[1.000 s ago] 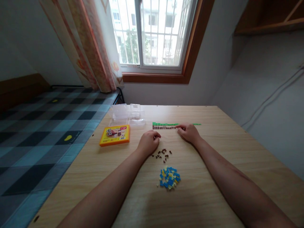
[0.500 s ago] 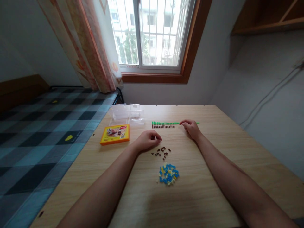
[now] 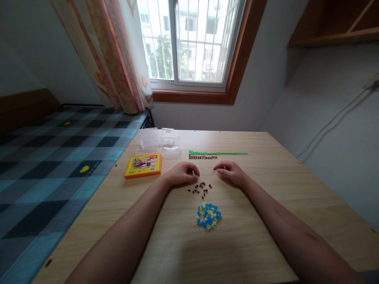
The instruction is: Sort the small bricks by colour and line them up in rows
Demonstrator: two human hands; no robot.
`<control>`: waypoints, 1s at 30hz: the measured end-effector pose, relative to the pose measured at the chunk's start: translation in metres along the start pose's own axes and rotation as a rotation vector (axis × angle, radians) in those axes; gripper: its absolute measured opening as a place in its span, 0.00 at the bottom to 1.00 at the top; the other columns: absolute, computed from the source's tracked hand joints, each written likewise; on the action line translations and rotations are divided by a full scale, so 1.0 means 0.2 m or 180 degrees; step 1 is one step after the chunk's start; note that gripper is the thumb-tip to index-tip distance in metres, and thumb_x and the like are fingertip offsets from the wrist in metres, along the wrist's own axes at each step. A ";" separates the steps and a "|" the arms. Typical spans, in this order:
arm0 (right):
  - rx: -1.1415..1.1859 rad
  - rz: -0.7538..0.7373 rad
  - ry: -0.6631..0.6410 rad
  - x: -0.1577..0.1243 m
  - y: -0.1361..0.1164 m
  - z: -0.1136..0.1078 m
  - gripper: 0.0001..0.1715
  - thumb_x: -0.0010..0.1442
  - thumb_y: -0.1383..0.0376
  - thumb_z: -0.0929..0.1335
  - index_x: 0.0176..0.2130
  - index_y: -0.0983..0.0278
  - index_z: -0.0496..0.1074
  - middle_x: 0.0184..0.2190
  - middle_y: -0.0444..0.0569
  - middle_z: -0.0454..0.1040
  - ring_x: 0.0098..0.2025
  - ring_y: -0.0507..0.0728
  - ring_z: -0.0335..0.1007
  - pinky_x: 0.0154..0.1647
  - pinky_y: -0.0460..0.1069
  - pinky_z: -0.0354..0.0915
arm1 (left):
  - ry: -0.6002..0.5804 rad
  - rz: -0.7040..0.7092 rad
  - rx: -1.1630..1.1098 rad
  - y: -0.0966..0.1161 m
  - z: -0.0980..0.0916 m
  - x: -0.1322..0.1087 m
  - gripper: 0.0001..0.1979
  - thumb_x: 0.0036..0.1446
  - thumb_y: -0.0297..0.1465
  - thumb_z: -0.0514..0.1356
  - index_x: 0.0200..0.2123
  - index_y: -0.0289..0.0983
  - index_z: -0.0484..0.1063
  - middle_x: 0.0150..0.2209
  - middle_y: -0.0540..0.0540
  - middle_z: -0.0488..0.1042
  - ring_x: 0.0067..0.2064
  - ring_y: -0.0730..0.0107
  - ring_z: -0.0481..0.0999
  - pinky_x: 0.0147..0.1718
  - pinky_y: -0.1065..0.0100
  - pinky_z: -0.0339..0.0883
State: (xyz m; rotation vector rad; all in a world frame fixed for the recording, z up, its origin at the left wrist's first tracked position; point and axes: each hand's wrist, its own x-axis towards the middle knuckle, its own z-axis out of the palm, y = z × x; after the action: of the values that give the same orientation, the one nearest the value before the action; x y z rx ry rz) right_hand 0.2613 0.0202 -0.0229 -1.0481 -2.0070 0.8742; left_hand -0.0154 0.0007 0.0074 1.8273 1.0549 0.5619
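My left hand (image 3: 184, 174) rests on the table with its fingers loosely curled and a gap between thumb and fingertips; I see nothing held in it. Small dark brown building bricks (image 3: 202, 185) lie scattered just in front of it. Across from it, my right hand (image 3: 229, 172) hovers or rests near the loose bricks, thumb and forefinger a little apart, with no piece visible between them. Beyond both hands run a long row of green bricks (image 3: 219, 153) and a shorter row of brown bricks (image 3: 204, 157). Closer to me is a heap of blue and pale yellow bricks (image 3: 209, 216).
On the left of the wooden table (image 3: 251, 221) lies a yellow-orange box (image 3: 143, 165) with a printed lid. Clear plastic containers (image 3: 158, 142) stand behind it. A bed with a checked cover (image 3: 74, 157) adjoins the table's left side; a window is behind.
My right hand has drawn back toward me and to the left, away from the brick rows, uncovering the end of the green row. My left hand has barely moved.
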 end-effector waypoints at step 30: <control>-0.0972 -0.1434 -0.0269 -0.03 -0.11 0.08 0.13 0.66 0.67 0.67 0.45 0.59 0.81 0.31 0.50 0.75 0.36 0.56 0.67 0.40 0.52 0.63 | -0.0549 0.0518 0.1028 0.04 -0.03 0.00 0.06 0.50 0.28 0.67 0.33 0.39 0.84 0.35 0.47 0.74 0.37 0.69 0.75 0.42 0.68 0.67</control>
State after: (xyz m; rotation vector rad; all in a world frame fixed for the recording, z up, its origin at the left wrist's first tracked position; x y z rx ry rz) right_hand 0.2424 0.0009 -0.0150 -0.6725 -2.3701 0.3870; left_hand -0.0157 0.0012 0.0172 2.2160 0.9251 0.3330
